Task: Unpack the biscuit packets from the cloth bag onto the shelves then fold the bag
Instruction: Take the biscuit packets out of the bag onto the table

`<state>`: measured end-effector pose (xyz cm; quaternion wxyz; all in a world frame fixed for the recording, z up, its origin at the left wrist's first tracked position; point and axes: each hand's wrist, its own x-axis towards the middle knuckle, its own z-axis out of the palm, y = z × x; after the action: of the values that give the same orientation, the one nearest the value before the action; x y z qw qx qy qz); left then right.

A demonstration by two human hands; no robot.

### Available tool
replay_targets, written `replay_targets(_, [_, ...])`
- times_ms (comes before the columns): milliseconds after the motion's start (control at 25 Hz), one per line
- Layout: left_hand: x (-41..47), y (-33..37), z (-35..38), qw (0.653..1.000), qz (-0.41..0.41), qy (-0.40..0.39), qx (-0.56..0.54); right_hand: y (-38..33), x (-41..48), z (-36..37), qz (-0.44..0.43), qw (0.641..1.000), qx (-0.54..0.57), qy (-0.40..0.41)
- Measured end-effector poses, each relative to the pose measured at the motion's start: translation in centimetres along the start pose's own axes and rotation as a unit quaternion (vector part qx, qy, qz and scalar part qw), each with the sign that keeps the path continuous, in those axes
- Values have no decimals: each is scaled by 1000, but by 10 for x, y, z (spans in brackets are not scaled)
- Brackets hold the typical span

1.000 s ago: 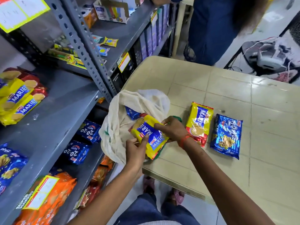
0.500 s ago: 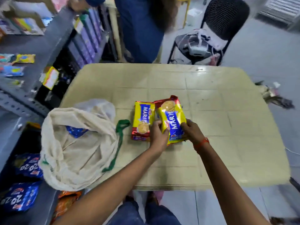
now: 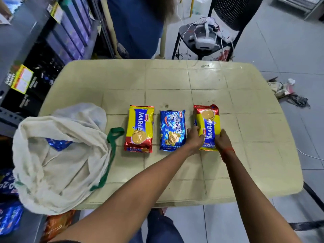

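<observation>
Biscuit packets lie in a row on the pale green table in the head view: a yellow Marie packet at the left, a blue 20-20 packet in the middle, and a second Marie packet at the right. The left hand and the right hand clasp the near end of that right-hand packet from either side, fingers curled onto its edges as it rests on the table. A red thread circles the right wrist. The cloth bag slumps open at the table's left edge, well apart from the hands, with its green handle just beside the first Marie packet; a blue packet shows inside its mouth. Grey shelves stand along the left, holding more blue packets low down.
</observation>
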<state>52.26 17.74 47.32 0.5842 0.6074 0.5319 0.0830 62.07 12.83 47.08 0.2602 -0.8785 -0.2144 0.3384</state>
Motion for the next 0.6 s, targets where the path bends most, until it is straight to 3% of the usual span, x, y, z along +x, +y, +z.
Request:
replay_targets(80, [-6,3,-13,1000,24,13,-8,-16,-8,10,-49,991,-101,71])
replay_targets(200, [-28,-11,-62,992,70,87,-56,-63,-43,45,-133,987,-63,66])
replay_targets(400, [-76,-92,-193,943,68,316,-84,-142,-117,155,-209,968,4,-142])
replay_targets(600, [-117,-163,-287,907,5,411,-94,-189,-187,254,-290,901,-19,-322])
